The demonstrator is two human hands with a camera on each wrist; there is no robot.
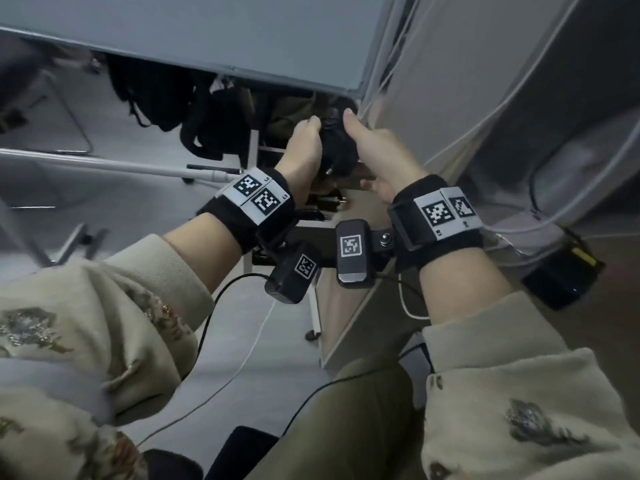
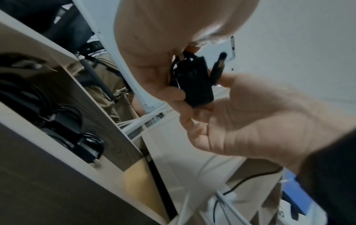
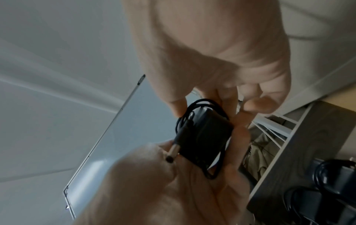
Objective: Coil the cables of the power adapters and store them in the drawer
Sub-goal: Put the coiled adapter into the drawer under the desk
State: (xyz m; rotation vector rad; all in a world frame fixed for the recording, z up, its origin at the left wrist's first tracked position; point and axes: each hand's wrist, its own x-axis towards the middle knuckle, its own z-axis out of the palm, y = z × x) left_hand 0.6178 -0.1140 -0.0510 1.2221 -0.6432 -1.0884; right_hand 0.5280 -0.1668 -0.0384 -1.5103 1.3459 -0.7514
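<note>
Both hands grip one adapter: my left hand (image 1: 304, 147) and right hand (image 1: 375, 150) clasp it above the open drawer (image 1: 349, 216). Left wrist view: adapter (image 2: 194, 82) black, cable wound round it, more lying in the drawer. Right wrist view: barrel plug (image 3: 172, 152) sticks out loose; I'd tuck it under a loop before lowering it.

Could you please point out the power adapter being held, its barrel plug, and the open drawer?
power adapter (image 2: 194, 85), left wrist view, on its black body.
barrel plug (image 3: 172, 153), right wrist view, on its metal tip.
drawer (image 2: 108, 134), left wrist view, on its wood-grain wall.
</note>
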